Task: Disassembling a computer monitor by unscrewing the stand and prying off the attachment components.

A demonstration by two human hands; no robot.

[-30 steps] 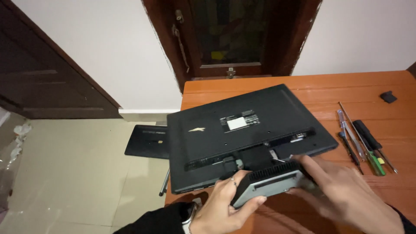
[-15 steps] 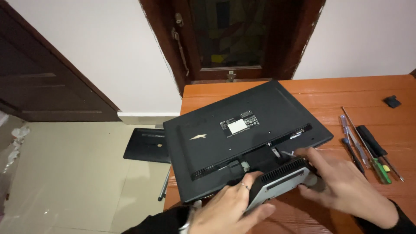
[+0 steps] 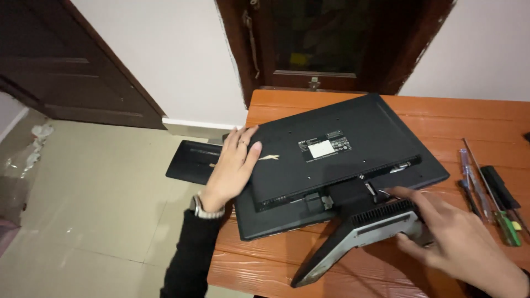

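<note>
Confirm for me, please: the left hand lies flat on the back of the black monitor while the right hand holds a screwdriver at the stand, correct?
Not quite. In the head view the right hand holds no screwdriver; it grips the grey stand bare. The screwdrivers lie on the wooden table to the right. The left hand does lie flat on the back of the black monitor.

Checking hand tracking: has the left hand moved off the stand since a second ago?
Yes. The left hand went from the stand up-left to the monitor back's left edge.

Monitor [image 3: 337,160] lies face down on the desk [image 3: 475,118]; its stand [image 3: 359,234] sticks out at the near edge, tools [image 3: 488,190] lie right, and a panel [image 3: 193,161] lies on the floor to the left.
</note>
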